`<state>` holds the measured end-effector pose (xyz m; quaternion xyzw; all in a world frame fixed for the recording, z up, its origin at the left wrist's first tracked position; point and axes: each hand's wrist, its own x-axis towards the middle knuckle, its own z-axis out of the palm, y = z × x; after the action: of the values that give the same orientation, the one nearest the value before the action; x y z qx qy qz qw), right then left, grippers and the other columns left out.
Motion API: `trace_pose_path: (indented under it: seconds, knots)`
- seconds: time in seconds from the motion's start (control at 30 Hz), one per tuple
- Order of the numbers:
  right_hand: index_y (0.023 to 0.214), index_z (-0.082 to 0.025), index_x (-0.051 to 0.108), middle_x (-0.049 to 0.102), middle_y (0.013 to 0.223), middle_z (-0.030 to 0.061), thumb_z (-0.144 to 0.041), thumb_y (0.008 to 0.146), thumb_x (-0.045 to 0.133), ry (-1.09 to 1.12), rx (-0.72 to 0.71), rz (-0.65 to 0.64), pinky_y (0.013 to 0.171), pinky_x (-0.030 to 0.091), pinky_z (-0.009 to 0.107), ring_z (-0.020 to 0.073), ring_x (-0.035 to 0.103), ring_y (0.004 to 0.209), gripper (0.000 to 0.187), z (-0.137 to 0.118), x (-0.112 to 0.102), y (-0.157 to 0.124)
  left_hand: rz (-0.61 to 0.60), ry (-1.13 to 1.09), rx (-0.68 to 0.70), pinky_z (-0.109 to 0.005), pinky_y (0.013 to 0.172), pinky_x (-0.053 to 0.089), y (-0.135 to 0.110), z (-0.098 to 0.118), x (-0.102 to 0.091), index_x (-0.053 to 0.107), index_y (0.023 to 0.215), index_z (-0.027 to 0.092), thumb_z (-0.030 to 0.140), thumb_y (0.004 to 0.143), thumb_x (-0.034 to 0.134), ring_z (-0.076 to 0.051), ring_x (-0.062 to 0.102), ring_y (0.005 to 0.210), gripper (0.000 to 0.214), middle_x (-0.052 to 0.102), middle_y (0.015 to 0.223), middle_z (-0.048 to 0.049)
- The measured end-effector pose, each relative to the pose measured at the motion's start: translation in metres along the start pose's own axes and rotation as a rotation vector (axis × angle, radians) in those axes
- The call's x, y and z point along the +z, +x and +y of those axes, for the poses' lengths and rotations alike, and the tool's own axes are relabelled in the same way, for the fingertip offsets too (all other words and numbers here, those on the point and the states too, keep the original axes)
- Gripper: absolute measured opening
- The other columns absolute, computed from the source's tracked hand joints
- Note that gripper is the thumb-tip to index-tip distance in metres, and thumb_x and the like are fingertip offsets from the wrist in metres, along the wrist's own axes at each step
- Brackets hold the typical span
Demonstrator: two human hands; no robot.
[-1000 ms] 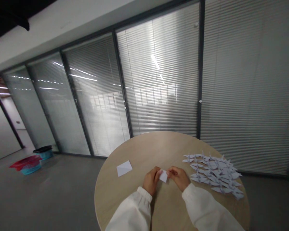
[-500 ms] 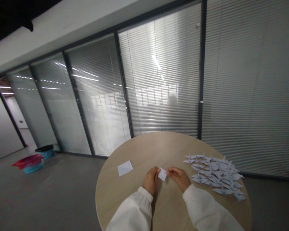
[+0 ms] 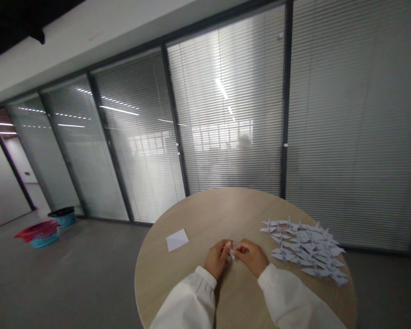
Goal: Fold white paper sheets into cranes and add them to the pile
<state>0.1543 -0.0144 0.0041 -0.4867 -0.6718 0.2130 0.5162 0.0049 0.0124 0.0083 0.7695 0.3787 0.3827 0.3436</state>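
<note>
A small folded piece of white paper (image 3: 232,257) is pinched between my two hands, above the near middle of the round table. Fingers and thumbs cover most of it, so only a little white shows. My left hand (image 3: 217,258) grips its left side with closed fingers. From the right, my right hand (image 3: 251,257) holds it between thumb and fingertips. To the right of my hands lies a group of white folded paper cranes (image 3: 304,249), set close together in rows. Left of my hands rests a white paper square (image 3: 177,240), flat on the tabletop.
The round wooden table (image 3: 233,205) stands close to a glass partition with blinds (image 3: 226,160). On the floor at the left are a blue bin with a red liner (image 3: 41,234) and a blue bin with a black liner (image 3: 65,216).
My right hand has moved in towards my left hand. The small paper, whose flat face showed before, is now mostly covered by fingers.
</note>
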Motion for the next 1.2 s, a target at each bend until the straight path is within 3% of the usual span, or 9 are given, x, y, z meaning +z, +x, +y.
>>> trace_pose_path:
  seconds: [0.17,0.33,0.5,0.67,0.93,1.1,1.2]
  knots:
    - [0.062,-0.016,0.064,0.061,0.064,0.0009,-0.042,0.063,0.061,0.127,0.085,-0.002,0.058,0.042,0.023,0.0139,0.055,0.062,0.026,-0.001,-0.001,0.001,-0.048,-0.316,-0.075,-0.024,0.051,0.048,0.003,0.000,0.001,0.056,0.104,0.015,0.051,0.075,0.042,-0.017,0.056,0.073,0.048,0.060,0.092,-0.0087]
    - [0.063,-0.015,0.063,0.063,0.060,0.0011,-0.046,0.060,0.061,0.304,0.178,0.001,0.058,0.043,0.024,0.0148,0.056,0.059,0.031,-0.006,-0.007,0.002,-0.064,-0.437,-0.127,-0.026,0.051,0.048,0.005,0.003,-0.002,0.058,0.099,0.013,0.053,0.070,0.048,-0.018,0.056,0.072,0.050,0.060,0.088,-0.0102]
    - [0.067,-0.014,0.063,0.064,0.063,0.0034,-0.049,0.064,0.057,0.284,0.192,0.063,0.059,0.043,0.024,0.0169,0.056,0.063,0.035,-0.007,-0.013,0.003,-0.138,-0.459,-0.162,-0.027,0.052,0.047,0.003,0.008,-0.003,0.058,0.095,0.010,0.052,0.072,0.047,-0.016,0.057,0.063,0.049,0.062,0.069,-0.0070]
    - [0.065,-0.015,0.061,0.063,0.063,0.0041,-0.055,0.062,0.055,0.263,0.191,0.110,0.057,0.043,0.025,0.0178,0.056,0.062,0.041,-0.005,-0.013,0.005,-0.236,-0.436,-0.178,-0.027,0.055,0.045,0.001,0.005,0.000,0.062,0.084,0.010,0.052,0.071,0.048,-0.015,0.056,0.060,0.046,0.061,0.066,-0.0050]
    - [0.067,-0.014,0.060,0.061,0.061,0.0034,-0.055,0.063,0.055,0.324,0.173,0.087,0.053,0.042,0.024,0.0166,0.055,0.059,0.041,0.002,-0.010,0.005,-0.212,-0.245,-0.114,-0.020,0.048,0.030,0.002,-0.002,-0.001,0.062,0.060,0.010,0.051,0.069,0.051,-0.008,0.038,0.048,0.044,0.046,0.048,0.0032]
    - [0.068,-0.014,0.061,0.063,0.065,0.0055,-0.055,0.061,0.057,0.301,0.179,0.096,0.059,0.044,0.026,0.0186,0.057,0.064,0.042,-0.002,-0.011,0.005,-0.281,-0.263,-0.140,-0.020,0.046,0.025,0.001,-0.002,-0.001,0.061,0.059,0.010,0.054,0.061,0.057,-0.007,0.034,0.047,0.044,0.041,0.047,0.0048]
    - [0.077,-0.015,0.061,0.064,0.069,0.0053,-0.054,0.059,0.059,0.379,0.208,0.087,0.058,0.045,0.026,0.0185,0.057,0.065,0.043,-0.001,-0.009,0.005,-0.221,-0.266,-0.165,-0.020,0.045,0.023,0.003,-0.005,-0.001,0.060,0.057,0.010,0.055,0.060,0.057,-0.007,0.033,0.046,0.045,0.040,0.046,0.0049]
